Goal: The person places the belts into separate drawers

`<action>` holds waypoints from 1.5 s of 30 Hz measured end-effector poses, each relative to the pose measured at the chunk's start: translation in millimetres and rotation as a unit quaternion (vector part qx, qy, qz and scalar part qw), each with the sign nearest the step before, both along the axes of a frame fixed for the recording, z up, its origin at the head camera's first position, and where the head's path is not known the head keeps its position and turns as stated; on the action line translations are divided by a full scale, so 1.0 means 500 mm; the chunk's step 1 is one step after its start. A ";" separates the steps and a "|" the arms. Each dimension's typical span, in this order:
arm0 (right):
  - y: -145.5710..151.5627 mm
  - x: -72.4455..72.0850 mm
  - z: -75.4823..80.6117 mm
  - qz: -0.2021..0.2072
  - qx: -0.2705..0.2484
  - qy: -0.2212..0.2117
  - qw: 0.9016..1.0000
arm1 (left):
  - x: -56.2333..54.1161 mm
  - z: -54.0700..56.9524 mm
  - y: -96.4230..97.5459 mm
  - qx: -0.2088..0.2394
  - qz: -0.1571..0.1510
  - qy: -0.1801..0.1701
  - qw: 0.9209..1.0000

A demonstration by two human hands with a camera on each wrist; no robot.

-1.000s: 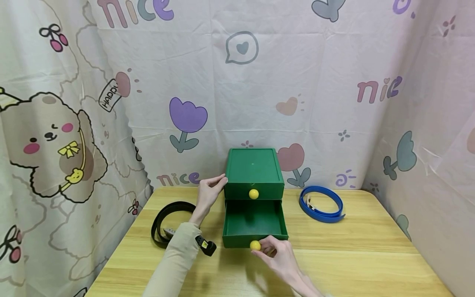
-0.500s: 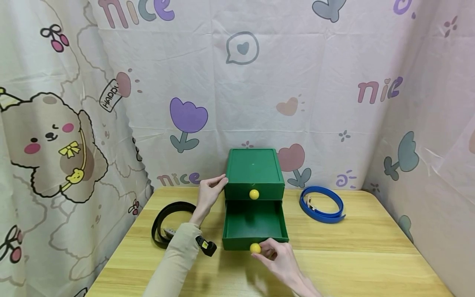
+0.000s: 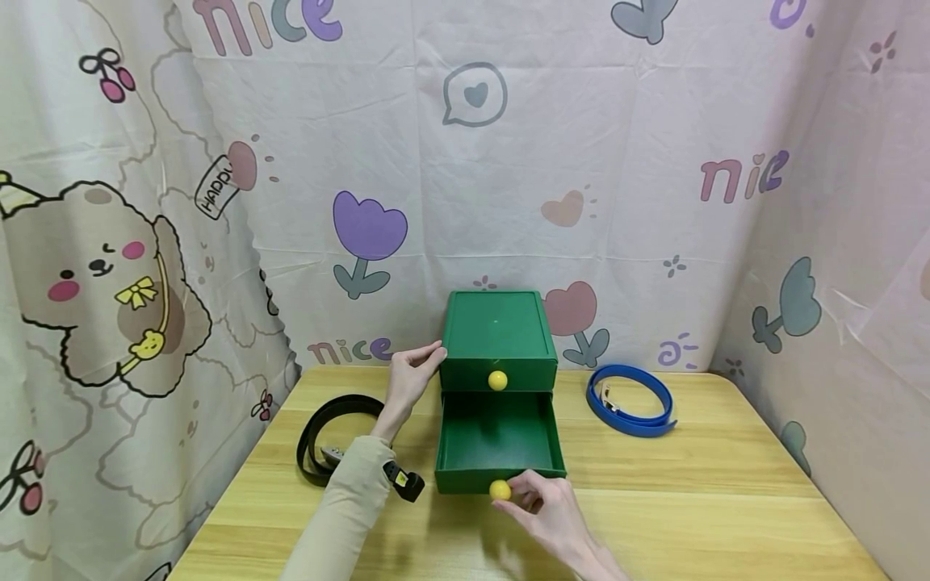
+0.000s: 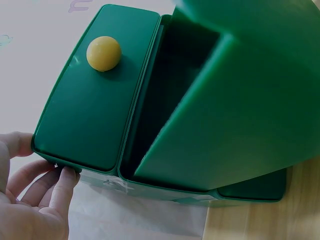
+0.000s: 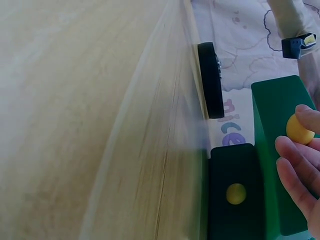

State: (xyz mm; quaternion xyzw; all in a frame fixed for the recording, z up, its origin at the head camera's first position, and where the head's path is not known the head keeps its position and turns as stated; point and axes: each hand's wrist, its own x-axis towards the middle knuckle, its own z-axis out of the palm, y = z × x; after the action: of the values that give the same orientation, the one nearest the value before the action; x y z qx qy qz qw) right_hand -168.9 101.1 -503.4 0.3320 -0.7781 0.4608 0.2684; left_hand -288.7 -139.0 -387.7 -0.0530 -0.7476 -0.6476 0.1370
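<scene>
A green drawer cabinet [image 3: 501,324] with yellow ball knobs stands on the table. Its middle drawer [image 3: 501,448] is pulled well out, and no item shows inside. My right hand [image 3: 548,512] pinches that drawer's yellow knob [image 3: 500,490] between thumb and fingers. At the cabinet's upper left front corner my left hand [image 3: 408,379] holds on, thumb and curled fingers against the edge, as the left wrist view also shows. Below the pulled drawer, in the right wrist view, the bottom drawer [image 5: 225,167] sits closed. The top drawer [image 4: 95,100] is closed too.
A coiled black belt [image 3: 312,428] lies left of the cabinet, partly behind my left forearm. To the right lies a coiled blue belt [image 3: 630,425] with a metal buckle. Printed curtains [image 3: 465,186] hang behind and beside the wooden table [image 3: 697,508].
The middle drawer has slid a little farther out toward me, with my right hand on its knob. My left hand has stayed at the cabinet's corner.
</scene>
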 end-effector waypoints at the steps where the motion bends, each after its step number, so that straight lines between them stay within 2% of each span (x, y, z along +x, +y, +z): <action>1: 0.000 0.001 0.000 0.001 0.001 -0.001 1.000 | 0.000 0.000 0.000 0.000 0.000 0.001 1.000; 35: 0.001 0.023 -0.001 0.000 0.015 -0.037 0.999 | 0.001 0.000 -0.004 -0.007 0.000 0.010 1.000; 45: 0.002 0.026 0.004 0.008 0.016 -0.024 1.000 | 0.001 -0.001 -0.004 0.002 -0.001 0.010 1.000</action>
State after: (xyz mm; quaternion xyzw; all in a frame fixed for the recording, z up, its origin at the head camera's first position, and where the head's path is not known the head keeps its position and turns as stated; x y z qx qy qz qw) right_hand -155.9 102.2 -501.3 0.3312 -0.7888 0.4584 0.2407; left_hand -288.3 -140.9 -388.0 -0.0606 -0.7450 -0.6485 0.1440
